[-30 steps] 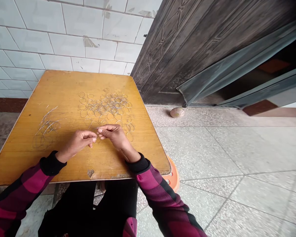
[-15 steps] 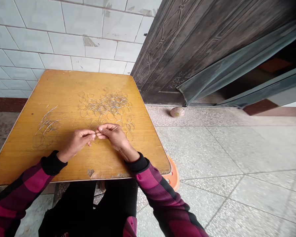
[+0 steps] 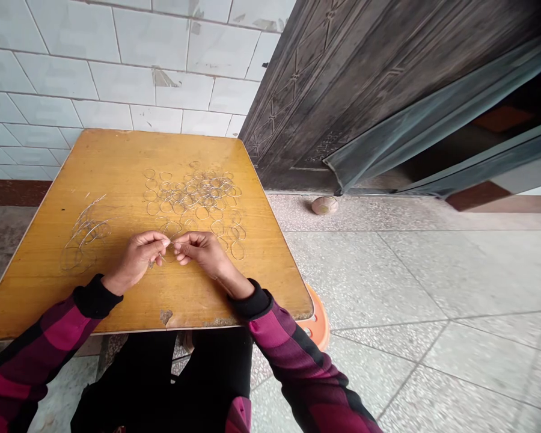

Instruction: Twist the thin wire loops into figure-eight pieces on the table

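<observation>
Evidently, the left hand (image 3: 135, 257) and right hand (image 3: 204, 251) pinch a thin wire (image 3: 171, 243) between them over the table (image 3: 198, 300), nearer than the heaped rings (image 3: 208, 190), and a slackened fingertip could let it spring loose.

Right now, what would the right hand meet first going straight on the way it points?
Likely the left hand, at its fingertips, across a narrow gap. The right hand points nearly at them, and both seem to pinch a thin wire. Depth is unclear.
</observation>
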`<action>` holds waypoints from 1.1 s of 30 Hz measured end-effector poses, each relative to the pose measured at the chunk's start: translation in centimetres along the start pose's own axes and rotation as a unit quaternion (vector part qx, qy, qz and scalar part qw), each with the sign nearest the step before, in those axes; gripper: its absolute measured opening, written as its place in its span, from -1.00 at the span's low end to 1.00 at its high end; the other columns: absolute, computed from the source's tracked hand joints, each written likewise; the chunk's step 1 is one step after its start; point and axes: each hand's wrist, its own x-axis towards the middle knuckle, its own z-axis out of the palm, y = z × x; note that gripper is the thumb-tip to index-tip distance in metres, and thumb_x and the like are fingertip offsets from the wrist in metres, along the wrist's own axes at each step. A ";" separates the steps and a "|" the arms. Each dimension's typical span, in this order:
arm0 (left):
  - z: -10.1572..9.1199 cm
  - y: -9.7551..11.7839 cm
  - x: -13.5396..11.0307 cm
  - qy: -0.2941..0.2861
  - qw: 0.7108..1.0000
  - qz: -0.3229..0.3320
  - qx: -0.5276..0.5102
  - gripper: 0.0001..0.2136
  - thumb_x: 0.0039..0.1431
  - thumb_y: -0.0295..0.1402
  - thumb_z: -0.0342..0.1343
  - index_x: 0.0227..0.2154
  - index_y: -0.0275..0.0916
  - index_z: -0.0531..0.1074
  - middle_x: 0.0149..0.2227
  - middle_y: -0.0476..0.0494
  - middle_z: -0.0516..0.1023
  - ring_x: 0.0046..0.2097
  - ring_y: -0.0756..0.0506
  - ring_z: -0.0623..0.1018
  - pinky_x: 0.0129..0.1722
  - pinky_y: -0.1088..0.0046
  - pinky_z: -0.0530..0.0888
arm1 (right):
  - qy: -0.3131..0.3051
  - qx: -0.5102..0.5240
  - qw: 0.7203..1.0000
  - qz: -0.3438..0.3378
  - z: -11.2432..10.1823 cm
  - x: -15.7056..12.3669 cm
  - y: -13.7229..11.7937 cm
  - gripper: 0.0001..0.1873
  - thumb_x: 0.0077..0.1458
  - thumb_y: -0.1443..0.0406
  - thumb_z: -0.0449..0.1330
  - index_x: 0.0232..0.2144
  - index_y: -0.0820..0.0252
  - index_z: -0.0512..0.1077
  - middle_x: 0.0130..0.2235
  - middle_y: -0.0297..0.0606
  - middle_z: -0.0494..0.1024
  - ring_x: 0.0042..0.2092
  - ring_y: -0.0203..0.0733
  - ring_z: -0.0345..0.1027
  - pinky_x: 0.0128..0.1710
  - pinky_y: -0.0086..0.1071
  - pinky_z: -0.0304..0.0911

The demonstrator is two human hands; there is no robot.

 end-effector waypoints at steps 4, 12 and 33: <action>0.0 0.0 0.1 0.004 1.000 -0.010 -0.012 -0.86 -0.10 -0.31 0.27 -0.53 -0.28 0.48 -0.59 0.02 0.39 -0.58 0.09 0.33 -0.62 0.57 0.28 | 0.009 0.000 1.000 -0.001 0.4 0.1 0.3 -0.70 -0.11 0.13 0.37 -0.44 0.27 0.50 -0.47 -0.36 0.51 -0.49 -0.42 0.40 -0.45 -0.49 0.37; 0.1 0.0 -0.1 0.016 1.000 -0.019 -0.013 -0.87 -0.11 -0.32 0.26 -0.54 -0.28 0.47 -0.59 0.03 0.38 -0.59 0.09 0.33 -0.63 0.58 0.24 | 0.017 0.017 1.000 0.008 0.8 0.2 0.4 -0.64 -0.20 0.11 0.41 -0.47 0.27 0.48 -0.49 -0.37 0.49 -0.50 -0.41 0.38 -0.47 -0.49 0.35; 0.4 -0.3 -0.2 0.001 1.000 -0.011 0.009 -0.88 -0.09 -0.34 0.23 -0.55 -0.29 0.46 -0.59 0.00 0.38 -0.54 0.07 0.33 -0.62 0.59 0.22 | 0.027 0.076 0.996 0.030 1.3 0.5 0.9 -0.55 -0.33 0.13 0.48 -0.50 0.27 0.39 -0.57 -0.39 0.50 -0.55 -0.40 0.40 -0.57 -0.55 0.35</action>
